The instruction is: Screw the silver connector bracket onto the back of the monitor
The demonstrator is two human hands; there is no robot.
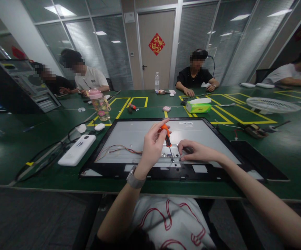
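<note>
My left hand (152, 144) is closed around the orange and black handle of a screwdriver (168, 139). The screwdriver stands nearly upright, slightly tilted, its tip down at the lower edge of a metal bracket (175, 150). That bracket lies on the grey back of a flat display panel (121, 133) with a black frame. My right hand (198, 151) is bent at the bracket's right edge, thumb and fingertips closed on it; part of the contact is hidden. Thin coloured wires (125, 149) run across the panel to the left of my hand.
Left of the panel lie a white power bank (77, 150) and black cables (46, 163). A pink-lidded bottle (99, 106), a green tissue pack (198, 106), a white fan grille (272, 104) and a black slab (263, 161) surround it. Several people sit across the table.
</note>
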